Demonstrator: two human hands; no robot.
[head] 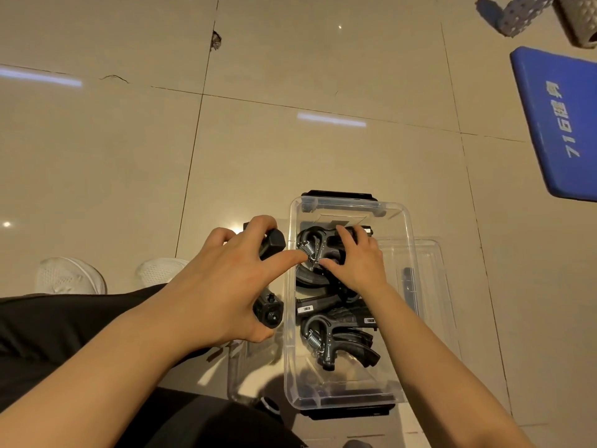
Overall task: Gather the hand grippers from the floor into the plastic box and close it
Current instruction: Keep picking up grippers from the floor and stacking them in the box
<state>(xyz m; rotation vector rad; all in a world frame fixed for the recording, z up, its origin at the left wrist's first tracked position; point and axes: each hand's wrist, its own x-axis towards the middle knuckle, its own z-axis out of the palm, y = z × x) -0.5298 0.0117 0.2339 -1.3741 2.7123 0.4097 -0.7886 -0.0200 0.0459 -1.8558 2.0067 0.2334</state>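
A clear plastic box [407,286] stands open on the tiled floor, with black latches at its near and far ends. Inside lie several black hand grippers with steel springs; one [336,344] lies in the near half. My right hand [355,257] reaches into the far half and grips another hand gripper [311,242] there. My left hand [226,279] is just left of the box and holds a black hand gripper [269,313], its handles poking out above and below my fingers. The box's clear lid [429,276] lies on the floor to the right of the box.
A blue padded bench [562,124] with white lettering is at the right. Grey perforated rollers [546,17] lie at the top right. A person's white shoes [106,274] and black trousers [64,328] are at the left. Open tiled floor stretches beyond the box.
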